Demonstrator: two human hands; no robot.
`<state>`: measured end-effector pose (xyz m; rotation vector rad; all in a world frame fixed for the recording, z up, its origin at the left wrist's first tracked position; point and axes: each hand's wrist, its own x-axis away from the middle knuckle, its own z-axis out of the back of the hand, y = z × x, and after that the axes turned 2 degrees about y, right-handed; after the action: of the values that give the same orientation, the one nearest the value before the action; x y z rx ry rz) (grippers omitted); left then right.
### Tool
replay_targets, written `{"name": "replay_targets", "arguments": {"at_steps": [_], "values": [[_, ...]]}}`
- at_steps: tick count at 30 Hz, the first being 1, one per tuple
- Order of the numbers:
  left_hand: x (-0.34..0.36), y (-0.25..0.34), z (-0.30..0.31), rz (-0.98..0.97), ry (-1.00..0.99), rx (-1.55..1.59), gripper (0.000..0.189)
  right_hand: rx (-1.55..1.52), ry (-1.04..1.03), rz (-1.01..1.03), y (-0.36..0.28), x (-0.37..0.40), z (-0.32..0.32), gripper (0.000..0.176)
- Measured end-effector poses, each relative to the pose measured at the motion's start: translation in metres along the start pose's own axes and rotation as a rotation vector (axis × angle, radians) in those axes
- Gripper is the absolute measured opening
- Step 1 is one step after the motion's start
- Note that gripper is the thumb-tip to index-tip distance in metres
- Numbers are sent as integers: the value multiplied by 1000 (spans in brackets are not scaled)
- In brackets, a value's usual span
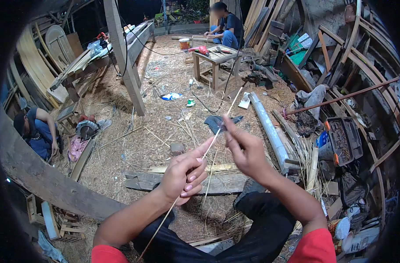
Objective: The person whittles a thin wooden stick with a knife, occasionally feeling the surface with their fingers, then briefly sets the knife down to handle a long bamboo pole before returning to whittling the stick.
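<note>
A long, thin bamboo strip (233,101) runs slantwise from my lap up past both hands. My left hand (184,175) is closed around it, with the index finger stretched along the strip. Higher up, my right hand (248,153) pinches at the strip between thumb and fingers. Something small and greyish shows at those fingertips; I cannot make out what it is. Below my hands lies a wooden beam (226,183) on the shavings, in front of my knees. A dark cloth (215,123) lies on the ground just beyond my right fingertips.
A low wooden table (215,59) holds a red power tool. One person (228,28) sits behind it; another (35,131) crouches left near a circular saw (87,129). A post (125,61) rises left. At right are a pale beam (270,129), cut strips (307,168) and a toolbox (344,140).
</note>
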<state>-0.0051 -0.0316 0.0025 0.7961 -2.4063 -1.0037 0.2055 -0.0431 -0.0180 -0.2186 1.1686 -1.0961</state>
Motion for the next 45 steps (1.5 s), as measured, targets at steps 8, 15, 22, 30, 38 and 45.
{"name": "replay_targets", "arguments": {"at_steps": [8, 15, 22, 30, 38, 45], "values": [[-7, -2, 4, 72, 16, 31, 58, -5, -22, -6, 18, -1, 10, 44], [-6, 2, -1, 33, -41, 148, 58, 56, -99, 143, -1, 4, 3, 47], [-1, -3, -3, 64, -47, -31, 60, -14, 95, -208, 37, -15, 26, 37], [-13, -2, 3, 56, 162, 36, 31, 74, -224, 196, -3, 12, 2, 51], [-1, -1, -8, -28, 32, -151, 53, 41, 44, -74, 24, -12, 21, 48], [-7, -2, 0, -17, 45, -65, 51, 39, -62, 25, 20, 0, 20, 47]]}}
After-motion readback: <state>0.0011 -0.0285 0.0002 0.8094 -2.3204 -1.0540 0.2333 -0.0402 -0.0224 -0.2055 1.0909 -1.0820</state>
